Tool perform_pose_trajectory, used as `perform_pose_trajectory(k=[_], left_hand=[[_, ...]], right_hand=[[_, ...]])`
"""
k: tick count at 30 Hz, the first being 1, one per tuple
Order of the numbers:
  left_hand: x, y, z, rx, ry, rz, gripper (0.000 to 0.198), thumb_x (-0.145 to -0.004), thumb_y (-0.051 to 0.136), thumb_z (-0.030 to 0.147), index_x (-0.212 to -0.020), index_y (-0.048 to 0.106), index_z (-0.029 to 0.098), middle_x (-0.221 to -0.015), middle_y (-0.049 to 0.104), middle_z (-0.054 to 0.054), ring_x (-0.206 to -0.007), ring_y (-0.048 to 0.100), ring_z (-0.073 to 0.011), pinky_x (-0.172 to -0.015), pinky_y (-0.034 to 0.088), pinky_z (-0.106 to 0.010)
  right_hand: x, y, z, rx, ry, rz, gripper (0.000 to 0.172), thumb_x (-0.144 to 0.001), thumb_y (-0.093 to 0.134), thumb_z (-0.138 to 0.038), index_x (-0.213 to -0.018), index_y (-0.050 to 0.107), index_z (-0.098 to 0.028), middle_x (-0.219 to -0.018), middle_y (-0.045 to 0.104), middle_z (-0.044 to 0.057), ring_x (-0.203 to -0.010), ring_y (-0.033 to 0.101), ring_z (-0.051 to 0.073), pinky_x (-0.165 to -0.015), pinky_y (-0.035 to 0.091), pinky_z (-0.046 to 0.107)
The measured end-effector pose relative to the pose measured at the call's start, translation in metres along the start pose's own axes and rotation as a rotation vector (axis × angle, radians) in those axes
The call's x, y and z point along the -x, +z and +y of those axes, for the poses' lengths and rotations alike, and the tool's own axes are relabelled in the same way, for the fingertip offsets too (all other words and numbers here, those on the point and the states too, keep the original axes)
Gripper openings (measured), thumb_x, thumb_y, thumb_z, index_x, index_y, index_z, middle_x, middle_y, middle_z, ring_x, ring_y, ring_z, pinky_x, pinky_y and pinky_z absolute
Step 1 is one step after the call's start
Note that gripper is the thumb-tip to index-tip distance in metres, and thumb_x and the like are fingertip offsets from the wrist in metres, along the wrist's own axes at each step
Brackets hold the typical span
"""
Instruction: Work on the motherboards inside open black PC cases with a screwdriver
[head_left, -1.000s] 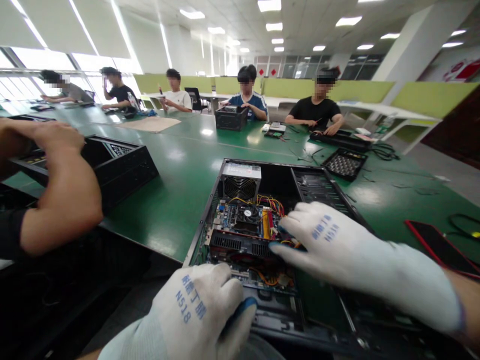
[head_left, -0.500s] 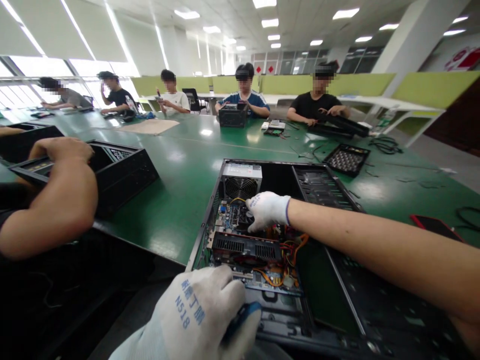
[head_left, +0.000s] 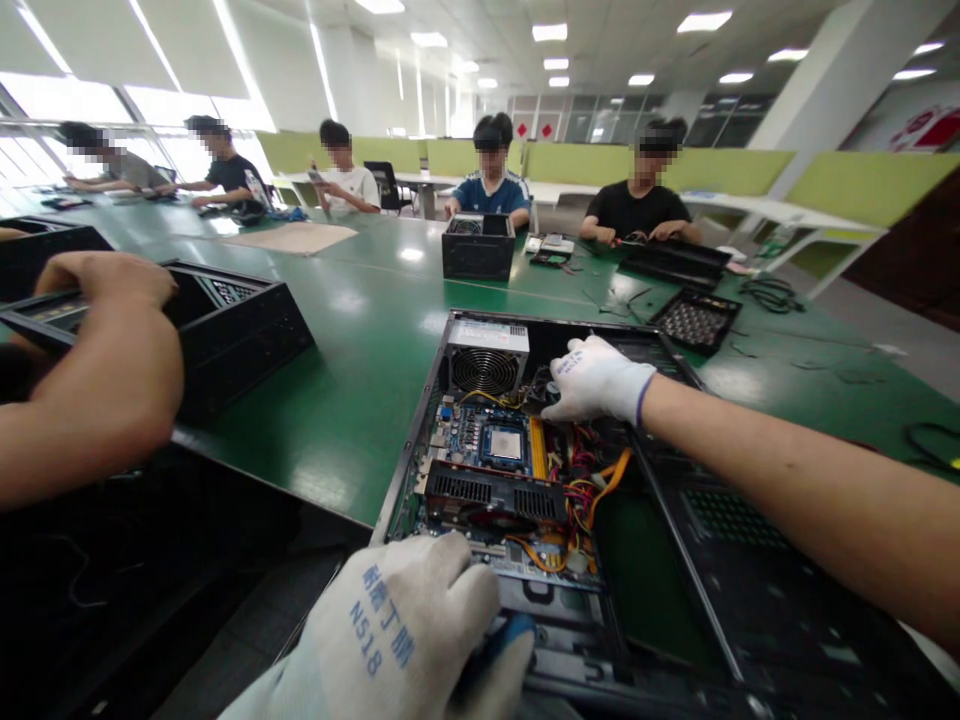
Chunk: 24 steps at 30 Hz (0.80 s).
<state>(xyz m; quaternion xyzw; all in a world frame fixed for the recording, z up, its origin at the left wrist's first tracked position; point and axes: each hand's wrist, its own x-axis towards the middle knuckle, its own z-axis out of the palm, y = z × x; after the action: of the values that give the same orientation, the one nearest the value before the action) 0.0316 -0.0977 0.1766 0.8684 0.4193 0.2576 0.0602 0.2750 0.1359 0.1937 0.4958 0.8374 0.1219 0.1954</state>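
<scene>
An open black computer case (head_left: 411,455) lies on its side in front of me. My left hand (head_left: 409,625), in a white glove, is closed over its near left corner; the glove covers the fingertips. Gloved too, my right hand (head_left: 596,380) pinches a dark CPU cooler (head_left: 541,390) above the far part of the case, right of the power supply (head_left: 487,355). The bare square processor (head_left: 505,443) shows in its socket on the blue motherboard (head_left: 457,430). Below it sits a black graphics card (head_left: 495,495), with orange and red cables (head_left: 600,490) to its right.
A co-worker's arm (head_left: 112,340) reaches into another black case (head_left: 247,340) at left. Across the green table (head_left: 360,330), several people work on computer parts. A black grille panel (head_left: 696,320) and a coiled cable (head_left: 771,293) lie beyond my case at right.
My right hand has moved up and right with the CPU cooler, away from the motherboard, uncovering the processor. My left hand stays at the case corner.
</scene>
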Motion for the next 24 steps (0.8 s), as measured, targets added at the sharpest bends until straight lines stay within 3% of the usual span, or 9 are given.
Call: perform_pose_trajectory(k=[7,13,20,24], left_hand=[[0.0,0.005,0.0,-0.06,-0.002,0.004,0.029,-0.093,0.064,0.038,-0.07,0.054,0.025,-0.07,0.059,-0.001,-0.057,0.058,-0.0159,-0.047,0.044,-0.027],[-0.001,0.004,0.0,-0.092,0.035,0.012,0.027,-0.093,0.065,0.037,-0.072,0.053,0.025,-0.07,0.06,0.0,-0.056,0.058,-0.0159,-0.047,0.042,-0.028],[-0.004,0.002,-0.001,-0.058,0.03,-0.002,0.015,-0.093,0.066,0.034,-0.083,0.057,0.026,-0.077,0.066,-0.001,-0.06,0.063,-0.0166,-0.047,0.045,-0.029],[-0.007,-0.002,-0.003,0.044,0.057,0.066,0.004,-0.094,0.058,0.031,-0.093,0.058,0.027,-0.078,0.066,0.0,-0.062,0.065,-0.017,-0.051,0.048,-0.029]], right_hand=[[-0.028,0.018,0.008,0.014,0.037,0.049,0.062,-0.081,0.064,-0.078,-0.098,0.08,-0.021,-0.097,0.077,0.02,-0.109,0.063,0.041,-0.091,0.042,0.051],[-0.031,0.013,0.005,0.016,0.067,0.029,0.057,-0.087,0.064,-0.069,-0.104,0.08,-0.017,-0.103,0.078,0.02,-0.106,0.068,0.038,-0.088,0.046,0.045],[0.011,-0.009,0.023,-0.055,-0.001,0.126,0.062,-0.099,0.048,-0.066,-0.115,0.075,-0.014,-0.111,0.077,0.02,-0.102,0.071,0.033,-0.084,0.048,0.039],[0.05,-0.005,0.046,-0.313,-0.06,0.258,0.054,-0.099,0.052,-0.062,-0.117,0.074,-0.017,-0.111,0.077,0.015,-0.099,0.071,0.028,-0.085,0.05,0.036]])
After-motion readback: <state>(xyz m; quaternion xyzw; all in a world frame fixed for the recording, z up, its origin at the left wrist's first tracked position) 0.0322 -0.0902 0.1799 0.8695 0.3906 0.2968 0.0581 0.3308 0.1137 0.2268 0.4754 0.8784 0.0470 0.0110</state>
